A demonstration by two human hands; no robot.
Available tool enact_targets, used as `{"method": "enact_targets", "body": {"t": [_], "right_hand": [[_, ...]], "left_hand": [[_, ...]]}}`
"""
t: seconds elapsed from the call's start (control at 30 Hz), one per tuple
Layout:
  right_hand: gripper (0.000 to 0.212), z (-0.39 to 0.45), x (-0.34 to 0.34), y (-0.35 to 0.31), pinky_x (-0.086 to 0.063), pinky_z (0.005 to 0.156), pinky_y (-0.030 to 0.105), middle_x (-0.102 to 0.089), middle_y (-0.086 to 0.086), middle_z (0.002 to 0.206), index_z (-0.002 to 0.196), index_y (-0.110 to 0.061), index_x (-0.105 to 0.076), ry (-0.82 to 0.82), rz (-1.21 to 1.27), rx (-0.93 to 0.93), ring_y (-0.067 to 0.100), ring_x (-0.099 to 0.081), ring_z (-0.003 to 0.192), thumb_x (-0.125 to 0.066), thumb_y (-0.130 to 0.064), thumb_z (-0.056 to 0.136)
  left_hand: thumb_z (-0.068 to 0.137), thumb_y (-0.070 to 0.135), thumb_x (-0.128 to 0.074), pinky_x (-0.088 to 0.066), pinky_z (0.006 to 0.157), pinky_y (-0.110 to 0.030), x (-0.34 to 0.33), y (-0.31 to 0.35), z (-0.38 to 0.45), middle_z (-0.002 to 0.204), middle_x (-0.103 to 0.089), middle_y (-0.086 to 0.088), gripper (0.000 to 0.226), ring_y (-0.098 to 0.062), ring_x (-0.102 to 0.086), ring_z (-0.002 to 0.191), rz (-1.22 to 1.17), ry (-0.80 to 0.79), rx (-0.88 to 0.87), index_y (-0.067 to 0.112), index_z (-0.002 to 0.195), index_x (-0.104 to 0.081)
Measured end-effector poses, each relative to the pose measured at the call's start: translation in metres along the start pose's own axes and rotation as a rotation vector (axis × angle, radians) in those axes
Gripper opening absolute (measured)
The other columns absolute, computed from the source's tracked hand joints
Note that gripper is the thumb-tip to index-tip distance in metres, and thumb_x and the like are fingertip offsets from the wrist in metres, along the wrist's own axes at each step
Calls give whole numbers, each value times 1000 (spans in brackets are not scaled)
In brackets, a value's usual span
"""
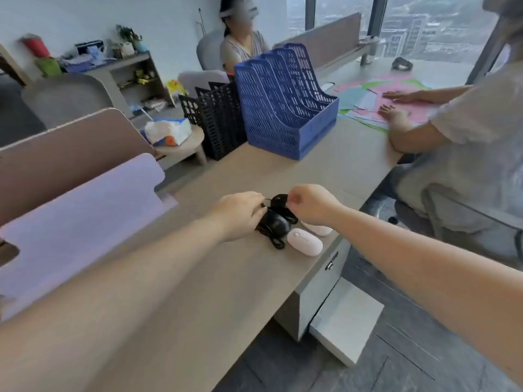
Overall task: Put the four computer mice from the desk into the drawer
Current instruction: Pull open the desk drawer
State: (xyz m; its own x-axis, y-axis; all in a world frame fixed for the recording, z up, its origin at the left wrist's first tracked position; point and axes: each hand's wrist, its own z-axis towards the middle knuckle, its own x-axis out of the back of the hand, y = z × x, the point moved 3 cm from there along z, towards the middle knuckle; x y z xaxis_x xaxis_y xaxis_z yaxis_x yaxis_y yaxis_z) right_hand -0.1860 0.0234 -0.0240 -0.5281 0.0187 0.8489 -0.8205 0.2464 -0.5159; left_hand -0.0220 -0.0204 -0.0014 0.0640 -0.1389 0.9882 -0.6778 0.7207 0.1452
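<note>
Two black wired mice lie close together near the desk's right edge: a nearer one [276, 223] with its cable bunched around it, and a farther one [278, 200]. My left hand [242, 215] grips the nearer black mouse from the left. My right hand [310, 205] pinches the farther black mouse. A pink-white mouse [305, 241] rests just right of them. A second pale mouse [318, 229] is partly hidden under my right wrist. Below the desk edge, a white drawer [346, 321] stands pulled open.
A blue file rack [285, 108] and a black rack [218, 117] stand farther along the desk [198, 278]. A seated person at right has hands on coloured papers [376, 100]. A partition panel [70, 216] lines the left side. Another person sits behind.
</note>
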Motion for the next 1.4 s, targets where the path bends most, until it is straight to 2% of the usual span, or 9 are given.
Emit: {"method": "enact_targets", "body": {"t": [0.1, 0.23, 0.37, 0.57, 0.7, 0.87, 1.17, 1.3, 1.4], "right_hand": [[19, -12, -33, 38, -46, 70, 33, -64, 7, 95, 88, -14, -61, -33, -115, -10, 30, -60, 90, -44, -23, 91], [26, -28, -77, 96, -47, 76, 32, -62, 7, 103, 103, -14, -64, -75, -178, -79, 31, -59, 97, -45, -27, 92], [27, -29, -116, 145, -41, 67, 29, -60, 4, 90, 67, -21, -51, -80, -224, -77, 26, -54, 83, -39, -25, 91], [32, -21, -176, 216, -51, 76, 35, -69, 10, 102, 98, -6, -66, -92, -272, -91, 31, -62, 92, -38, -20, 92], [24, -13, -202, 251, -44, 72, 31, -65, 13, 98, 87, -6, -55, -80, -225, -125, 30, -58, 89, -38, -21, 95], [50, -5, -217, 269, -43, 98, 36, -56, 14, 134, 135, -3, -46, -57, -87, -197, 32, -50, 125, -47, -33, 95], [28, 21, -230, 270, -33, 51, 31, -55, 11, 85, 86, -6, -49, -13, -6, -248, 27, -48, 76, -52, -34, 92], [23, 21, -232, 280, -55, 64, 32, -64, 15, 84, 91, -1, -64, -34, 556, -351, 26, -59, 74, -55, -22, 93], [18, 18, -233, 282, -50, 56, 23, -61, 11, 73, 79, -6, -58, -38, 906, -514, 17, -56, 62, -51, -11, 95]], "left_hand": [[95, 30, -39, -44, 98, -39, -45, 16, 6, 133, -56, -6, 34, -27, -51, 123, -18, -34, -34, 13, 121, -54], [94, 33, -38, -46, 88, -38, -101, 24, 6, 122, -61, -6, 32, -29, -55, 115, -24, -77, -28, 12, 108, -58], [91, 37, -32, -44, 99, -41, -144, 22, 0, 131, -58, -7, 47, -25, -52, 123, -78, -2, -13, 11, 122, -56], [99, 29, -36, -22, 118, -33, -206, 12, -21, 153, -33, -4, 47, -16, -28, 142, -117, 17, 76, 14, 143, -33], [99, 33, -33, -11, 116, -24, -229, 12, -30, 157, -24, 3, 48, -10, -19, 144, -167, 43, 127, 17, 145, -30], [99, 33, -34, -17, 115, -26, -229, 13, -32, 155, -28, 8, 45, -7, -23, 143, -169, 127, 146, 22, 142, -36], [98, 34, -35, -21, 114, -27, -232, 8, -29, 155, -27, 12, 46, -5, -22, 142, -163, 136, 114, 25, 143, -34], [98, 31, -35, -19, 110, -22, -230, 8, -26, 155, -26, 12, 46, -4, -21, 142, -149, 148, 103, 25, 143, -34], [98, 29, -35, -19, 107, -19, -230, 10, -22, 155, -25, 11, 46, -4, -20, 143, -133, 152, 101, 24, 144, -33]]}}
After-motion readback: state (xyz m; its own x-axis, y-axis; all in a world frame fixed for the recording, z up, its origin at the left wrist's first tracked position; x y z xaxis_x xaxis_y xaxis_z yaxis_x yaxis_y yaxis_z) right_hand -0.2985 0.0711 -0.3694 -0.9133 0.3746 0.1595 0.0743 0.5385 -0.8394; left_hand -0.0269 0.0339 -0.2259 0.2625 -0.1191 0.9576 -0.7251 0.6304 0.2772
